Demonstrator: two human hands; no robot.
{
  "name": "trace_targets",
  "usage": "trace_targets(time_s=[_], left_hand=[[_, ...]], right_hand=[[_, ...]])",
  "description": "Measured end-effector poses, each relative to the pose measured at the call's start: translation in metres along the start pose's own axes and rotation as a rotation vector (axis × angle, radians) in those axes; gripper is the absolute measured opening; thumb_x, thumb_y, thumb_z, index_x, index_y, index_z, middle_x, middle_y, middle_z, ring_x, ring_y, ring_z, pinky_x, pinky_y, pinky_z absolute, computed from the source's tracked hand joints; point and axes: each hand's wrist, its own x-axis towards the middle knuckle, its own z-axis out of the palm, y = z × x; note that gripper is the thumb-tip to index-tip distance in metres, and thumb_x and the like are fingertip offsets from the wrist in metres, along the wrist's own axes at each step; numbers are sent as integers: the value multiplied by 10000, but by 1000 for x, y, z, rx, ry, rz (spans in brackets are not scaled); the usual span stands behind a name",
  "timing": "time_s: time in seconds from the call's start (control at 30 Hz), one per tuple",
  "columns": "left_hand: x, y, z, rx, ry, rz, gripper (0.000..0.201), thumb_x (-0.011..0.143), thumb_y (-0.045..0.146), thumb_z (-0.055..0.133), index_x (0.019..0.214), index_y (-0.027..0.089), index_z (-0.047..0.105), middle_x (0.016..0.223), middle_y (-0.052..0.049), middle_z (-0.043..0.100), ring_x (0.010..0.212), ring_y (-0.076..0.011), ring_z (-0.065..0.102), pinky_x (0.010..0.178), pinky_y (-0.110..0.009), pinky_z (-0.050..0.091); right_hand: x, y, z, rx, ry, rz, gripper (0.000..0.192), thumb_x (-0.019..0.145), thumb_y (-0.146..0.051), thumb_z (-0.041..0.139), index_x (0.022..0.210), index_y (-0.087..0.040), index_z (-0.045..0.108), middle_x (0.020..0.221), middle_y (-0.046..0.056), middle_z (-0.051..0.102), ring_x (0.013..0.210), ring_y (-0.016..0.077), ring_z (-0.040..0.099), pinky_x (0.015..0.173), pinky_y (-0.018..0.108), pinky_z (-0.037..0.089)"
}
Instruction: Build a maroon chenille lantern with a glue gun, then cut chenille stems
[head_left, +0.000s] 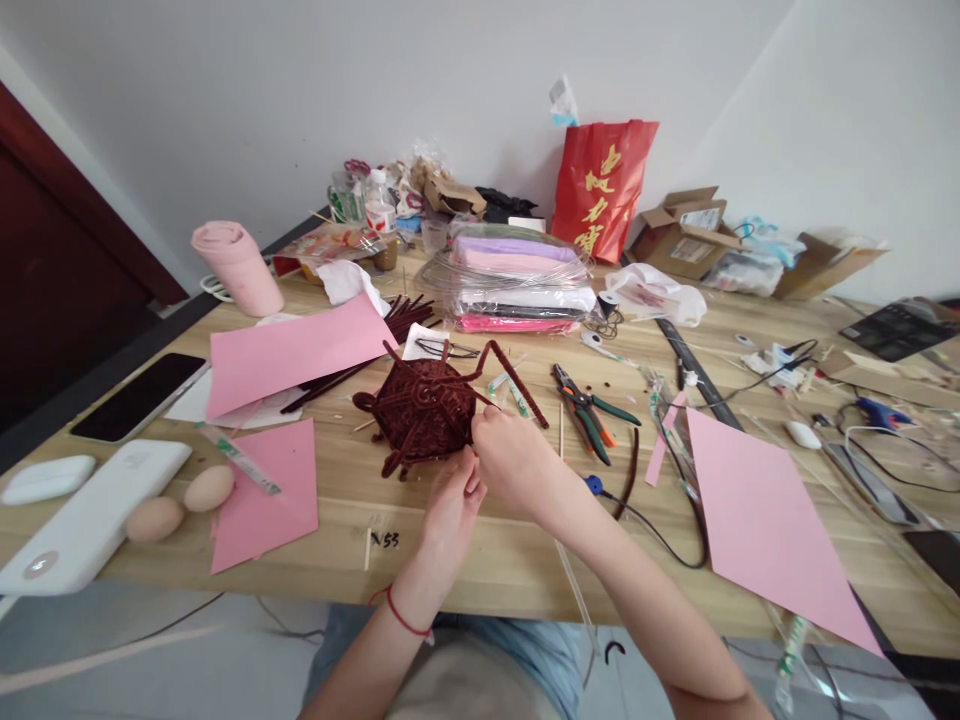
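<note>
Both hands (480, 480) on woven basket (424, 410)

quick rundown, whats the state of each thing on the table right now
left hand: pinching the near edge of the woven piece
right hand: gripping the same edge
dark red woven piece: partly woven, loose ends sticking out
pliers: lying flat, untouched
phone: screen dark
two eggs: whole, side by side
red bag: upright against the wall
cardboard box: flaps open
</note>
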Motion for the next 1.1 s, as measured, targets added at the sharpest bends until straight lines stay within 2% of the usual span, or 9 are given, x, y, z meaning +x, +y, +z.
trace_targets(time_s=[0.17, 0.27, 0.33, 0.43, 0.53, 0.67, 0.8, 0.93, 1.1], left_hand=[[2, 3, -2, -29, -11, -2, 423, 541, 309, 933, 682, 147, 569, 579, 96, 453, 478, -16, 311, 467, -146, 304], [-2, 15, -1, -19, -41, -42, 310, 656, 247, 877, 720, 130, 597, 672, 53, 534, 493, -16, 342, 458, -147, 306], [-4, 24, -1, -4, -69, -91, 219, 715, 182, 826, 750, 119, 619, 744, 19, 576, 514, -20, 380, 457, -148, 317], [-7, 39, -6, 30, -111, -172, 132, 754, 117, 770, 761, 111, 638, 776, -10, 595, 544, -33, 436, 467, -144, 344], [-10, 54, -14, 83, -142, -252, 100, 757, 77, 750, 760, 100, 653, 776, -28, 611, 528, -33, 451, 454, -140, 351], [-14, 76, -22, 168, -178, -345, 56, 803, 73, 712, 770, 81, 669, 625, 11, 530, 441, -24, 399, 415, -134, 336], [-14, 97, -24, 207, -156, -373, 149, 886, 74, 619, 743, 77, 661, 545, 42, 466, 397, -14, 378, 393, -112, 325], [-10, 107, -24, 227, -98, -346, 263, 959, 105, 508, 746, 87, 662, 556, 9, 549, 424, -38, 468, 432, -125, 402], [-12, 102, -26, 273, -33, -291, 402, 1023, 241, 383, 830, 92, 702, 688, -82, 698, 542, -94, 616, 534, -177, 495]], right_hand=[[-1, 7, -1, 60, -7, -25, 202, 849, -35, 521, 885, -84, 714, 928, 189, 729, 842, 253, 713, 691, 290, 505], [-9, 28, 7, 271, 52, -67, 166, 888, -90, 543, 878, -153, 697, 928, 94, 733, 839, 188, 695, 744, 254, 501], [-13, 45, 18, 453, 165, -36, 131, 897, -114, 550, 920, -172, 666, 944, 69, 724, 855, 177, 681, 774, 265, 501], [-14, 69, 43, 604, 337, 6, 147, 878, -125, 549, 1006, -181, 594, 1023, 80, 690, 925, 195, 658, 829, 324, 502], [-9, 80, 72, 722, 389, -74, 194, 825, -103, 559, 993, -199, 568, 1072, 78, 665, 1018, 208, 624, 912, 374, 480], [-11, 77, 96, 803, 360, -103, 115, 850, -140, 543, 934, -195, 599, 927, 49, 688, 899, 193, 653, 854, 361, 505], [-28, 67, 99, 881, 322, -134, 109, 895, -191, 543, 898, -190, 652, 861, 38, 701, 820, 167, 666, 777, 303, 528], [-43, 54, 99, 1100, 332, -171, 180, 925, -208, 537, 947, -209, 716, 963, 58, 711, 926, 169, 668, 831, 290, 532], [-49, 35, 111, 1238, 460, -150, 222, 878, -177, 615, 1033, -258, 752, 1081, 69, 705, 1042, 190, 658, 885, 303, 528]])
